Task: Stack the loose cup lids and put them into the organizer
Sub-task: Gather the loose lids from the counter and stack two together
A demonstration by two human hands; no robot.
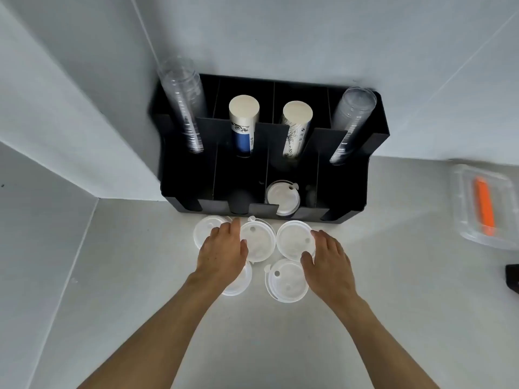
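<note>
Several white cup lids lie loose on the pale counter in front of a black organizer. A far-left lid, a middle lid and a right lid form the back row. Nearer me lie one lid in plain view and another lid mostly hidden under my left wrist. My left hand rests flat over the gap between the far-left and middle lids, fingers together. My right hand touches the right lid's edge, fingers slightly spread. One stack of lids stands in a front slot of the organizer.
The organizer's back slots hold two stacks of clear cups and two stacks of paper cups. A clear container with an orange item sits at right. A dark object lies at the right edge. Walls close in behind and at left.
</note>
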